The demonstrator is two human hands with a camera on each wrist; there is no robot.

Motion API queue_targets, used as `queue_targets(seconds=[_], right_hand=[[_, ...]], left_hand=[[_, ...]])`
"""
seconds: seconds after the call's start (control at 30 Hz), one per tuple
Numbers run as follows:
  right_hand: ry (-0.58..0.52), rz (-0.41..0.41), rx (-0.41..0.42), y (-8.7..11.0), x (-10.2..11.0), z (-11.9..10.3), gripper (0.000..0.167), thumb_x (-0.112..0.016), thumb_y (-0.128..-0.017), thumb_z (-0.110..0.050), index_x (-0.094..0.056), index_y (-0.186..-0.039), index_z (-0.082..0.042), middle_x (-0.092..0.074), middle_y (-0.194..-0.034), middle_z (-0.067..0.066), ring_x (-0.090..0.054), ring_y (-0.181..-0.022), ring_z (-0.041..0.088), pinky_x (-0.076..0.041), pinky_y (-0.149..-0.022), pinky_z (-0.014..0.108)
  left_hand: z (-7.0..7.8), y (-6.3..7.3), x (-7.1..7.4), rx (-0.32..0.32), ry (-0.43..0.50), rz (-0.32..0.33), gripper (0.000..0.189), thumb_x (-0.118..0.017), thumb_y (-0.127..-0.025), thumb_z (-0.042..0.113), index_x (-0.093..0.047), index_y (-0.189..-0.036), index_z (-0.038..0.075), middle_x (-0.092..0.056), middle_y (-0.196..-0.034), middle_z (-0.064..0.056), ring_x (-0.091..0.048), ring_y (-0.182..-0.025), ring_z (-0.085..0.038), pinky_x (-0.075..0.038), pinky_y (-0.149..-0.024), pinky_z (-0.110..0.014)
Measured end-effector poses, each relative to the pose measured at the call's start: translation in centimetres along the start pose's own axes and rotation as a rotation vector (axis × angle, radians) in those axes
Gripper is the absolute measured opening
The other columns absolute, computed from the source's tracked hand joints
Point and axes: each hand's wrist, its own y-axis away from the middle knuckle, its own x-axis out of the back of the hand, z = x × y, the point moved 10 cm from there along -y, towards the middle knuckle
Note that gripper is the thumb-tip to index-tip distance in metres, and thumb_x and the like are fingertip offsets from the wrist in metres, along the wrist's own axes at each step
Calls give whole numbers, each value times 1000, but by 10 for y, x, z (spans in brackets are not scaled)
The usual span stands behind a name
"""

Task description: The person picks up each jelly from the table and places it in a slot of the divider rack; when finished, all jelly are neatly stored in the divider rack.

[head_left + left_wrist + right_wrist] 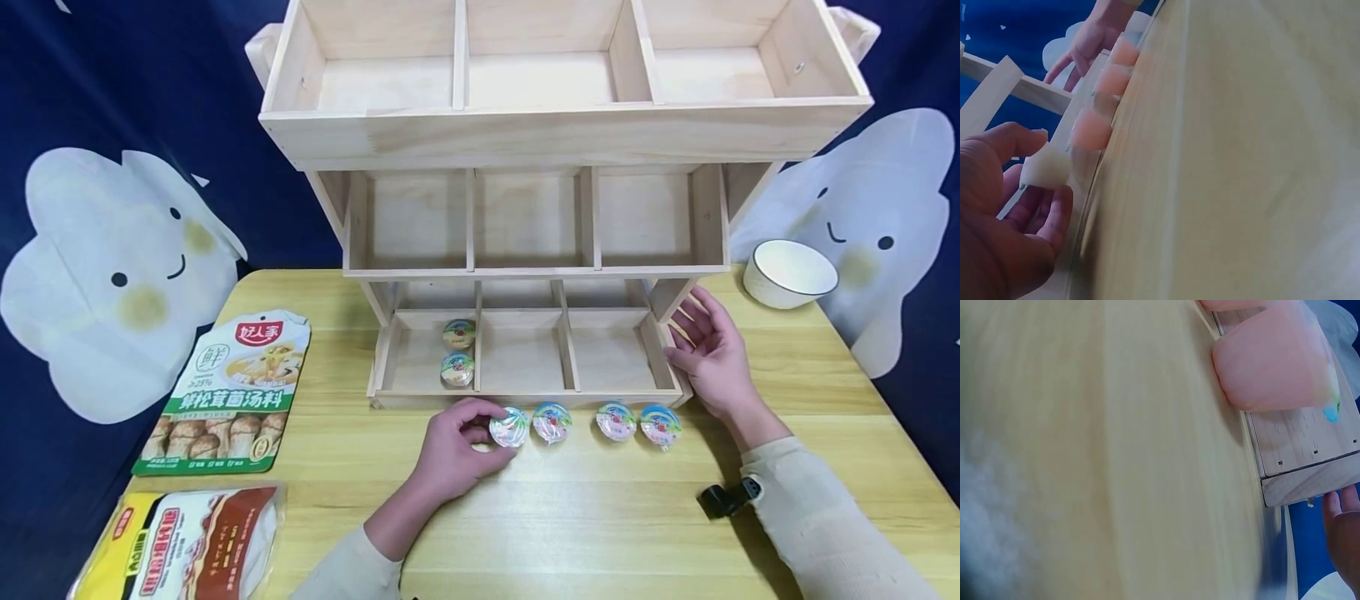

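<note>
My left hand (pixel 457 454) pinches a small jelly cup (pixel 507 427) with a foil lid between thumb and fingers. The left wrist view shows that cup's whitish body (pixel 1047 167). To its right, before the wooden rack (pixel 570 137), stand three pink jelly cups (pixel 552 423). Two more lidded cups (pixel 457 369) sit in the bottom tier's left compartment, one behind the other. At the rack's lower right side, my right hand (pixel 712 367) rests its thumb and fingers against the outer wall. Its fingers look loosely extended, and part of the hand is cut off in the right wrist view.
The rack has three tiers, each split into three compartments. A soup seasoning pouch (pixel 225 392) and a yellow, white and brown package (pixel 180 542) lie at the left. A white bowl (pixel 791 273) stands at the back right. A dark blue curtain (pixel 82 75) hangs behind.
</note>
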Motion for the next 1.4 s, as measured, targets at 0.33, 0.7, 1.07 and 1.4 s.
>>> queue_targets(seconds=[0.33, 0.7, 1.07, 1.4], right_hand=[[0, 0, 0, 0, 0, 0, 99, -38, -66, 45, -40, -150, -7, -51, -142, 16, -52, -126, 24, -46, -102, 28], [-18, -2, -9, 0, 1, 2, 99, -38, -66, 45, -40, -151, -7, -50, -141, 15, -51, -127, 25, -45, -103, 28], [7, -4, -6, 1, 0, 2, 99, -38, -66, 44, -40, -151, -7, -52, -141, 13, -52, -126, 24, -46, -102, 28], [-2, 0, -2, 0, -1, 1, 99, -38, -65, 45, -40, -150, -6, -52, -141, 15, -53, -125, 24, -47, -101, 28]], left_hand=[[26, -12, -3, -23, 76, -38, 42, -80, -69, -18, -69, -107, -3, -63, -109, -17, -62, -95, -30, -59, -82, -39], [55, -39, -1, -109, 96, -40, 41, -79, -69, -19, -68, -106, -6, -63, -110, -17, -61, -97, -36, -58, -84, -38], [57, -72, -8, -48, 114, -23, 42, -78, -71, -17, -67, -110, -5, -62, -114, -16, -64, -98, -34, -59, -80, -38], [44, -103, -11, 60, 58, 54, 43, -81, -70, -11, -70, -110, 1, -64, -107, -14, -69, -88, -32, -60, -77, -33]])
